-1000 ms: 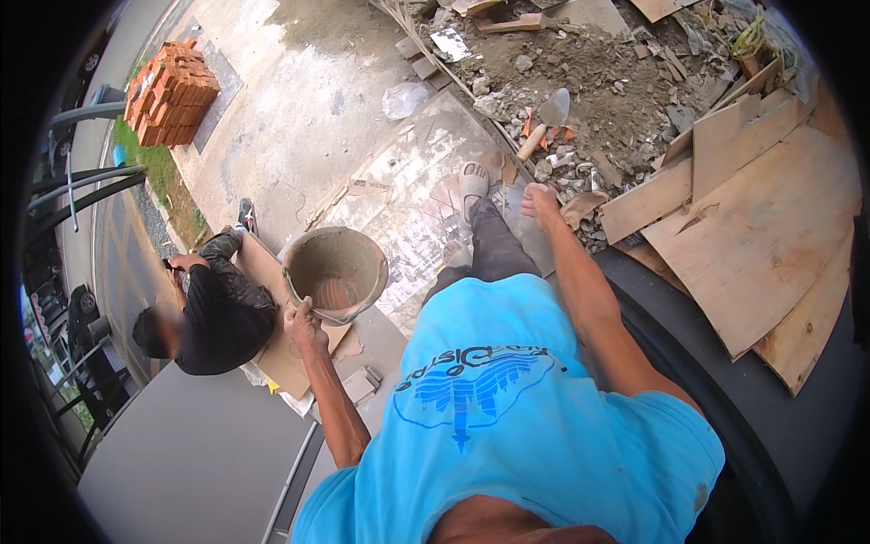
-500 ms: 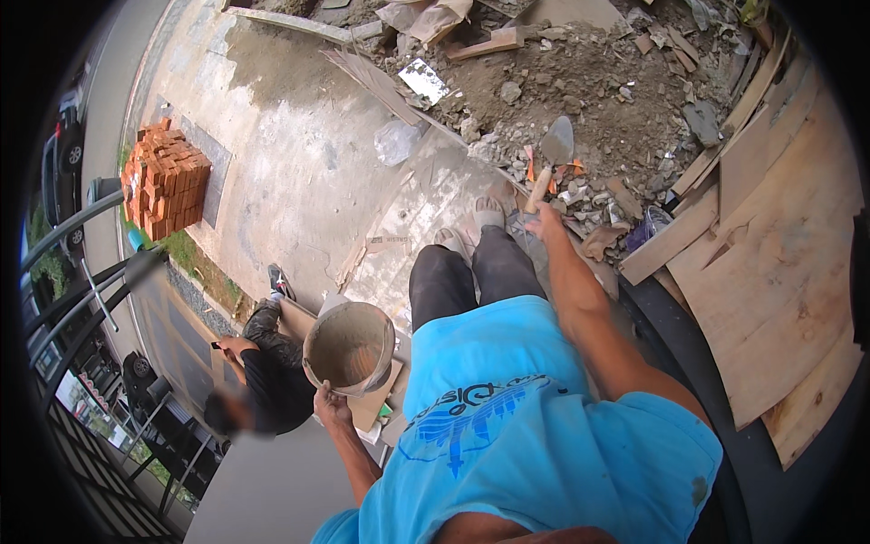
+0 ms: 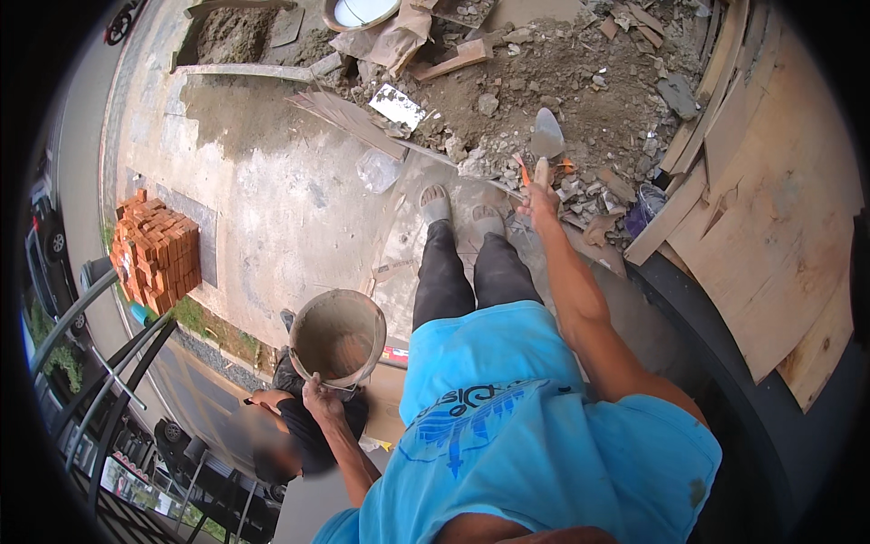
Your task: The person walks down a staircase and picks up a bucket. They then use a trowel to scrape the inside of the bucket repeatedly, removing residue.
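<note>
- The left hand [image 3: 319, 397] has its grip clamped on the near rim of a round bucket [image 3: 337, 337]. The bucket hangs tilted, mouth up toward the camera, inside smeared grey and apparently holding little or nothing.
- The right hand [image 3: 541, 201] is closed round the handle of a trowel [image 3: 546, 143] — blade pointing away from the person, over loose ground.
- Taking the bucket as landmark: just below and beside it a second person in a dark top [image 3: 308, 422] crouches at a lower level, one arm raised toward the bucket's underside. Whether that person's hand touches the bucket cannot be told.
- To the right of the bucket are the wearer's own legs in dark trousers and two dusty shoes [image 3: 462, 210], standing on a pale concrete slab [image 3: 272, 199].
- Well left of the bucket sits a stack of red bricks [image 3: 156, 252]; far beyond it, up and right, a heap of rubble and earth [image 3: 562, 82]; further right still, sheets of plywood [image 3: 779, 208].
- Judged from this: the step in hand looks like a bucket hand-over between two levels — lifted up or passed down cannot be settled here.
- The next move calls for a firm one-handed hold on the rim, the bucket kept level, and the trowel hand held clear of it.
</note>
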The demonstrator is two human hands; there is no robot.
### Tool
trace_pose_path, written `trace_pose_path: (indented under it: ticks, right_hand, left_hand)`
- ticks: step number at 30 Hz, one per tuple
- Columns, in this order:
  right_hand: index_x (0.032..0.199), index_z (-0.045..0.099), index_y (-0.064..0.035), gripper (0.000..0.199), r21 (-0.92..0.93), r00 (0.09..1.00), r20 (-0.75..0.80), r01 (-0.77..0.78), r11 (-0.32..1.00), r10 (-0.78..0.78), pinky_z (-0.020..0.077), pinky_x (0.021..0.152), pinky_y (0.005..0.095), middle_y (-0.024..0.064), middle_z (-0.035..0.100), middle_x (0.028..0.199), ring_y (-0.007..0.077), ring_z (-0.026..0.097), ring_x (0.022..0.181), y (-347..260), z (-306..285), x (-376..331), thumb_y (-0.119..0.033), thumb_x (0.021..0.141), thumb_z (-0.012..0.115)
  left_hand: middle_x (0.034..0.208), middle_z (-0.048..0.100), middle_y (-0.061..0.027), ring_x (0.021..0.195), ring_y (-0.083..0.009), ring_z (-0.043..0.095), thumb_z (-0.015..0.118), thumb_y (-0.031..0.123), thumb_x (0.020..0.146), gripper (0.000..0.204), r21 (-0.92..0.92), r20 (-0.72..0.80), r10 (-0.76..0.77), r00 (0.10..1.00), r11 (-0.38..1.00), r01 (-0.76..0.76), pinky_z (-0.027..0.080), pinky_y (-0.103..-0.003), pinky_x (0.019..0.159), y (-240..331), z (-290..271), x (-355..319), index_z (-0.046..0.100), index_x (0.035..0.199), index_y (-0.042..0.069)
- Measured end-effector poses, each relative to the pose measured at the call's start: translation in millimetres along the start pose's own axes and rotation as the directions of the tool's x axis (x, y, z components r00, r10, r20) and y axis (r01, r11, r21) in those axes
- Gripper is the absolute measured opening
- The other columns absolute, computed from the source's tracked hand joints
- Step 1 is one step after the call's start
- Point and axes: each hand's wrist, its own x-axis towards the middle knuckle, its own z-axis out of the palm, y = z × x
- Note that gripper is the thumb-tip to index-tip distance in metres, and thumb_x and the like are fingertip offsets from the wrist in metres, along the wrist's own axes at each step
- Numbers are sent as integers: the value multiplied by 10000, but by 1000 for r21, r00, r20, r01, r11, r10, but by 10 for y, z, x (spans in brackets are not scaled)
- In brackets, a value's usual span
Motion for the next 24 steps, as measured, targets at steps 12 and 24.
trace_pose_path:
  ticks: [12,24]
  right_hand:
    - [1132,614,-33,377,-336,968,-135,154,929,-210,492,418,303,62,628,788,132,590,538,-796,-353,-1286,-171,790,692]
    - [1382,517,-81,605,-885,917,193,317,342,-350,547,859,483,197,697,1111,361,683,1033,-1363,-620,-625,-210,824,712]
  left_hand:
    - [853,631,-18,614,-53,549,778,88,853,337,196,129,263,956,938,-285,357,-167,465,1297,1100,417,527,1077,65]
    - [961,668,-77,824,-123,664,758,71,858,309,300,252,350,902,858,-416,490,-199,622,1477,1899,-409,564,1096,34]
